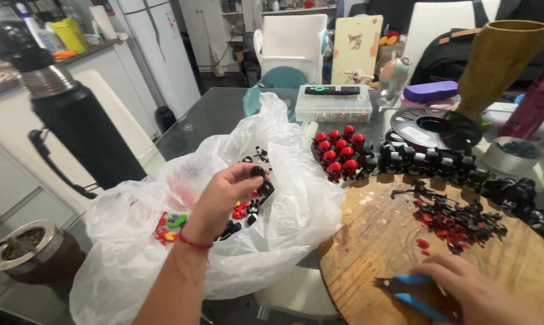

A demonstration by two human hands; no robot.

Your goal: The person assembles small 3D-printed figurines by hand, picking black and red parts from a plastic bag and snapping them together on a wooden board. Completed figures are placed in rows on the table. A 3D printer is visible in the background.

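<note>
My left hand [222, 201] reaches into an open white plastic bag [133, 241] and pinches a small black plastic piece [258, 171] between thumb and fingers. Inside the bag lie more black and red bits [243, 210]. My right hand [477, 290] rests on the round wooden board [374, 241] at the lower right, lying on blue-handled cutters [413, 289]. Red small figures [338, 150] and a row of black figures [440, 162] stand at the board's far edge. A pile of red and black scraps [458, 219] lies on the board.
A black thermos [73, 120] stands at the left, a mate cup [28, 250] below it. A filament spool [434, 127], a clear box with a remote [334, 103], a tan vase [500, 60] and a purple case [429, 91] sit at the back of the glass table.
</note>
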